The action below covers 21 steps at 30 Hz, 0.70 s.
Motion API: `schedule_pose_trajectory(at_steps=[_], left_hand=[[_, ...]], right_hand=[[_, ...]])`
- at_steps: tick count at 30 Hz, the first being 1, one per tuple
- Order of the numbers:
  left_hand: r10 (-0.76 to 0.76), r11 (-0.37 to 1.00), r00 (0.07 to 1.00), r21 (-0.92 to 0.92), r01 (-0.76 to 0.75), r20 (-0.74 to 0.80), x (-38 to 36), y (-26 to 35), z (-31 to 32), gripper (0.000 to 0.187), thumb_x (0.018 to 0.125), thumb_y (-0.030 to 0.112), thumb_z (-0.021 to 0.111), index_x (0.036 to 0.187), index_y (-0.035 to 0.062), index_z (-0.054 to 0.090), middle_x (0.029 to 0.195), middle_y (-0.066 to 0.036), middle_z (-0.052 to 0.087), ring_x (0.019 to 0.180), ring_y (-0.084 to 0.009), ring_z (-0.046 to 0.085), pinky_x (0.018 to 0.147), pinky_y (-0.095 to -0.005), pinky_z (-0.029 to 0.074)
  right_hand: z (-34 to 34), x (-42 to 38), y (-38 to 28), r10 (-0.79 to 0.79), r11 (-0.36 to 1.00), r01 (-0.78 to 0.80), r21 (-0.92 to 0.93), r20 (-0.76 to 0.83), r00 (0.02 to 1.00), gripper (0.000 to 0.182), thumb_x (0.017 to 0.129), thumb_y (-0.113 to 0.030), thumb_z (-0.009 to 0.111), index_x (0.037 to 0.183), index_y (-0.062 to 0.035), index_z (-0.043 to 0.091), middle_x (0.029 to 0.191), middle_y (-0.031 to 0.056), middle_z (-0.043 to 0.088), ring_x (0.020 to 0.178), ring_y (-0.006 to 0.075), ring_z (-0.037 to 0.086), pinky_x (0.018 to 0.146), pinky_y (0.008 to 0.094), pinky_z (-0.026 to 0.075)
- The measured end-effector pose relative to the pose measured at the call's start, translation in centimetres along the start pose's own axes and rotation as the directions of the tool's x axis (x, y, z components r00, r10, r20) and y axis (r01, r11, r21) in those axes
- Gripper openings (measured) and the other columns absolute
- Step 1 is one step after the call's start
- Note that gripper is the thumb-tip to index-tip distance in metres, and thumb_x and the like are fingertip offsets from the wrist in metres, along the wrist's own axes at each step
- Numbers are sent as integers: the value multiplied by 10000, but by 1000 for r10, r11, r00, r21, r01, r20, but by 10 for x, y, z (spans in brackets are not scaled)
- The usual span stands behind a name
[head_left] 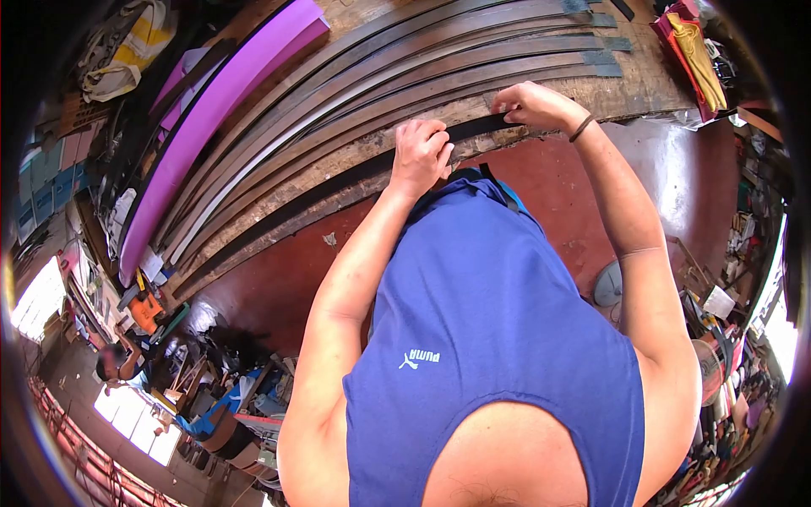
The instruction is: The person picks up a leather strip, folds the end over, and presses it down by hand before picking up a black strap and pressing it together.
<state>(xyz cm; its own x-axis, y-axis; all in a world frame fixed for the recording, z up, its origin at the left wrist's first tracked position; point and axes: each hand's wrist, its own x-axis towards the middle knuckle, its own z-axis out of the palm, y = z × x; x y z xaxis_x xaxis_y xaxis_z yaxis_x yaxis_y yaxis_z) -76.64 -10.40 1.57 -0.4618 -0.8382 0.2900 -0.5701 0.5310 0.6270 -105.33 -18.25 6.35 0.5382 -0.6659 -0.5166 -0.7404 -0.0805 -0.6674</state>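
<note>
Seeing black strip (pixel 477 128) lengthwise along table's (pixel 646 89) near edge; left hand (pixel 418 156) curled at it, grip I can't tell; right hand (pixel 541 107) pinching its right end.

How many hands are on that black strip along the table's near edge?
2. The left hand is over the black strip partway along; the right hand is at it farther right. No others show there.

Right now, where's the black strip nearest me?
In the head view, the black strip lies along the near edge of the workbench, running from lower left past the left hand to the right hand.
</note>
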Motion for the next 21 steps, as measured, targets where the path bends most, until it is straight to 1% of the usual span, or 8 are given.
schedule_pose_trajectory(at_steps=[2, 4, 7, 8, 11, 14, 17, 21], left_hand=[[16, 1000, 1000, -7, -16, -23, 2, 0, 3, 166, 780, 109, 784, 903, 84, 675, 1050, -45, 662, 989, -283, 602, 869, -441, 434], [10, 1000, 1000, -8, -11, -16, 3, 2, 2, 165, 781, 105, 780, 903, 82, 671, 1054, -47, 660, 989, -282, 601, 870, -441, 434], [-3, 1000, 1000, -14, 3, -8, 5, 6, 2, 166, 783, 98, 775, 907, 81, 666, 1058, -50, 658, 993, -281, 602, 870, -441, 434], [-9, 1000, 1000, -17, 9, -6, 6, 6, 2, 167, 784, 96, 774, 908, 81, 664, 1059, -51, 658, 994, -282, 603, 870, -441, 434], [-9, 1000, 1000, -25, 8, -25, 7, 5, 7, 183, 780, 94, 774, 922, 82, 660, 1061, -50, 655, 1003, -284, 605, 869, -440, 433], [-14, 1000, 1000, -26, 14, -23, 8, 6, 7, 198, 775, 93, 778, 933, 85, 659, 1066, -50, 652, 1011, -285, 605, 871, -438, 433], [-11, 1000, 999, -25, 10, -33, 8, 5, 9, 205, 770, 90, 780, 935, 90, 658, 1072, -51, 652, 1007, -285, 606, 873, -439, 432], [-6, 1000, 1000, 0, 6, -11, 9, 8, 9, 195, 771, 98, 775, 934, 92, 667, 1097, -53, 644, 1046, -276, 598, 895, -447, 421]], right_hand=[[2, 1, 4, -16, 1000, 16, 10, -6, 1000, 256, 823, -89, 719, 1079, -93, 722, 895, 140, 724, 892, 326, 701, 774, 424, 538], [3, 2, 7, -37, 999, 37, 23, -11, 999, 253, 821, -85, 718, 1075, -90, 719, 887, 139, 723, 887, 334, 699, 772, 426, 536], [1, 0, 1, -42, 999, 42, 16, -10, 999, 260, 819, -23, 696, 1078, -45, 711, 872, 140, 724, 814, 286, 692, 745, 398, 542], [2, 1, 2, -53, 999, 53, 11, -16, 998, 261, 820, -19, 693, 1079, -41, 710, 877, 140, 726, 806, 288, 690, 743, 400, 540], [-1, 0, -1, -19, 999, 18, 35, 3, 1000, 261, 823, -16, 689, 1082, -36, 710, 880, 141, 726, 815, 294, 691, 750, 397, 543], [3, 1, 6, -45, 997, 47, 63, -26, 999, 261, 826, -22, 688, 1086, -35, 711, 893, 149, 730, 829, 302, 694, 765, 397, 547], [3, 1, 5, -62, 996, 64, 57, -36, 997, 256, 834, -31, 685, 1088, -38, 713, 909, 156, 735, 846, 308, 699, 780, 399, 548], [2, 0, 4, -48, 998, 49, 32, -36, 998, 229, 842, -37, 678, 1068, -33, 708, 917, 158, 738, 853, 311, 702, 779, 403, 547]])
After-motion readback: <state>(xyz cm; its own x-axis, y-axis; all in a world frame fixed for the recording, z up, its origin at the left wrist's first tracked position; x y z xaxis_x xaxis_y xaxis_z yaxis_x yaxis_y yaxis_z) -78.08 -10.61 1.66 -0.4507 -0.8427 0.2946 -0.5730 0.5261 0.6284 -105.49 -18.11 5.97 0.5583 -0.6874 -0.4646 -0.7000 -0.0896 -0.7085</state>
